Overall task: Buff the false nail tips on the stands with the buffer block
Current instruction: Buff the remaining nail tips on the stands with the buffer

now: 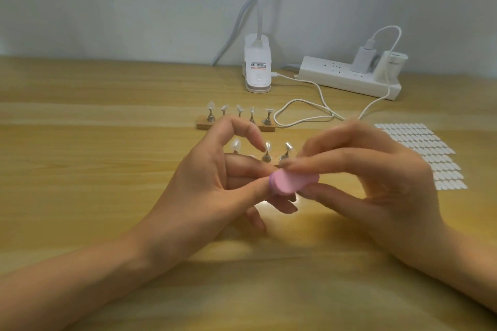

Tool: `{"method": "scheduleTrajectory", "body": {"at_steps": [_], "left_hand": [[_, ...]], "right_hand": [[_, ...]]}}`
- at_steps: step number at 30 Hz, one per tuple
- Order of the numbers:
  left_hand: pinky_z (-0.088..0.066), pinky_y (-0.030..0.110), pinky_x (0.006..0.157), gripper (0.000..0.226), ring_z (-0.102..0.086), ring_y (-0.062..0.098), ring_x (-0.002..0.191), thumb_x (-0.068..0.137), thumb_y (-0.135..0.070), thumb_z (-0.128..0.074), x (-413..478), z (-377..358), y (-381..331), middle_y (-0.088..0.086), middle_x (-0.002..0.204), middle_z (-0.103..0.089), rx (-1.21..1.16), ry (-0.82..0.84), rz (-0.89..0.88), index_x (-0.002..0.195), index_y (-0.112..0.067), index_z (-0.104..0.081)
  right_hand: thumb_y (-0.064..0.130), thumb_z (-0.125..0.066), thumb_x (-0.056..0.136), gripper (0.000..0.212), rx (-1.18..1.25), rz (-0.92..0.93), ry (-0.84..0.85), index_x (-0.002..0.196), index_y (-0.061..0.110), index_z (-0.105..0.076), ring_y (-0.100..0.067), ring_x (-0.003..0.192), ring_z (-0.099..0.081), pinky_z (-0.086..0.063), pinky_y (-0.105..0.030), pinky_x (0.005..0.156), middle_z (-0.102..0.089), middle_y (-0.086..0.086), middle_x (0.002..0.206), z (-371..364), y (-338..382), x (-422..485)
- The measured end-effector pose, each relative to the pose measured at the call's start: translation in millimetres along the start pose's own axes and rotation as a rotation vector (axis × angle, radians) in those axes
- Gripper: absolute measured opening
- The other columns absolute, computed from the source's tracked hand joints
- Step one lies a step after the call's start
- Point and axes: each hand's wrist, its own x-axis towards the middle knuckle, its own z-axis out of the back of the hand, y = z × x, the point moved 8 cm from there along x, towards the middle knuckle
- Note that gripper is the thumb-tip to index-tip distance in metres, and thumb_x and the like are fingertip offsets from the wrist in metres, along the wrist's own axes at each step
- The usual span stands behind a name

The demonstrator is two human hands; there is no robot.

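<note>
Mid-buff: right hand (pixel 376 183) pinches the buffer (pixel 293 183) over what seems a tip, mostly hidden, pinched in the left hand (pixel 215 185). More tips (pixel 267 145) sit on stands (pixel 266 158) behind; next calls for light, even strokes

Table (pixel 80 169) was pale wood-grain, smooth w/ a soft sheen at 6 o'clock. Buffer block (pixel 289 183) looked matt pink foam w/ a lilac layer. Nail tips (pixel 268 146) were glossy pearly plastic on dull metal pegs (pixel 209 117); wood base (pixel 203 124) at 12 o'clock. Power strip (pixel 347 78) & lamp clip (pixel 256 70): smooth white plastic
</note>
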Motion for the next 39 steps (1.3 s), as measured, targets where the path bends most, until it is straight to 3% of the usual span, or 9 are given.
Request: {"method": "scheduleTrajectory", "body": {"at_steps": [2,5,8,11,15,18,25,28,39], "left_hand": [[-0.052,0.024,0.048,0.033,-0.074,0.02,0.063,0.081,-0.014,-0.072,0.2,-1.1,-0.1,0.009,0.081,-0.077,-0.009,-0.002,0.002,0.097,-0.02,-0.044],[-0.051,0.024,0.047,0.035,-0.076,0.028,0.071,0.083,-0.012,-0.071,0.1,-1.4,0.2,0.013,0.083,-0.077,-0.014,0.007,0.016,0.098,-0.016,-0.04],[-0.053,0.025,0.047,0.037,-0.074,0.021,0.063,0.081,-0.009,-0.072,0.7,-2.1,0.7,0.01,0.081,-0.077,-0.016,0.006,0.024,0.098,-0.014,-0.04],[-0.051,0.024,0.047,0.038,-0.075,0.025,0.067,0.081,-0.01,-0.071,1.5,-2.7,0.7,0.013,0.081,-0.077,-0.021,0.006,0.039,0.098,-0.012,-0.037],[-0.052,0.024,0.047,0.036,-0.072,0.019,0.06,0.077,-0.012,-0.068,1.5,-4.2,0.5,0.01,0.079,-0.077,-0.034,0.006,0.047,0.097,-0.012,-0.038],[-0.051,0.024,0.047,0.037,-0.075,0.028,0.069,0.078,-0.011,-0.069,1.7,-3.8,0.6,0.014,0.08,-0.077,-0.041,0.013,0.051,0.096,-0.011,-0.036],[-0.053,0.024,0.052,0.036,-0.076,0.029,0.071,0.083,-0.008,-0.07,0.7,-4.4,1.1,0.014,0.081,-0.077,-0.014,0.037,0.04,0.095,-0.012,-0.036],[-0.055,0.025,0.053,0.037,-0.076,0.03,0.071,0.082,-0.009,-0.072,1.0,-5.5,0.7,0.014,0.084,-0.077,-0.017,0.036,0.046,0.094,-0.013,-0.037],[-0.055,0.025,0.052,0.038,-0.075,0.027,0.067,0.084,-0.006,-0.072,0.8,-5.2,0.4,0.013,0.08,-0.077,-0.019,0.031,0.06,0.094,-0.011,-0.035]], "right_hand": [[0.018,-0.074,0.087,0.02,-0.005,0.025,0.022,0.106,0.02,-0.071,-0.016,0.094,-0.067,-0.052,-0.029,0.082,-0.064,0.0,0.102,-1.9,1.7,-0.1],[0.019,-0.073,0.087,0.019,-0.01,-0.012,-0.031,0.106,0.022,-0.069,-0.019,0.093,-0.067,-0.053,-0.037,0.081,-0.064,-0.002,0.101,4.5,-1.3,-0.6],[0.02,-0.073,0.087,0.019,-0.004,0.03,0.017,0.106,0.02,-0.07,-0.016,0.093,-0.067,-0.053,-0.031,0.083,-0.063,-0.001,0.101,-1.3,3.2,-1.3],[0.018,-0.072,0.088,0.021,0.003,-0.013,-0.018,0.108,0.019,-0.069,-0.02,0.095,-0.067,-0.054,-0.037,0.081,-0.064,-0.003,0.102,2.5,-1.2,-0.1],[0.017,-0.076,0.087,0.022,-0.011,0.034,0.014,0.107,0.02,-0.069,-0.016,0.094,-0.067,-0.053,-0.031,0.084,-0.064,-0.001,0.103,0.0,2.3,-0.6],[0.018,-0.073,0.087,0.021,-0.018,0.0,-0.024,0.108,0.02,-0.068,-0.017,0.095,-0.066,-0.053,-0.035,0.083,-0.064,-0.003,0.102,4.5,-1.0,-0.9],[0.016,-0.073,0.088,0.022,-0.03,0.006,-0.014,0.11,0.018,-0.067,-0.02,0.094,-0.066,-0.053,-0.036,0.081,-0.064,-0.005,0.101,4.6,-1.6,1.1],[0.017,-0.071,0.089,0.021,-0.038,0.059,0.029,0.109,0.019,-0.068,-0.016,0.095,-0.066,-0.053,-0.03,0.083,-0.063,-0.003,0.103,0.4,2.9,0.7],[0.016,-0.073,0.088,0.023,-0.03,0.043,0.007,0.11,0.018,-0.067,-0.018,0.092,-0.066,-0.053,-0.033,0.081,-0.063,-0.004,0.1,2.5,3.7,0.1]]}}
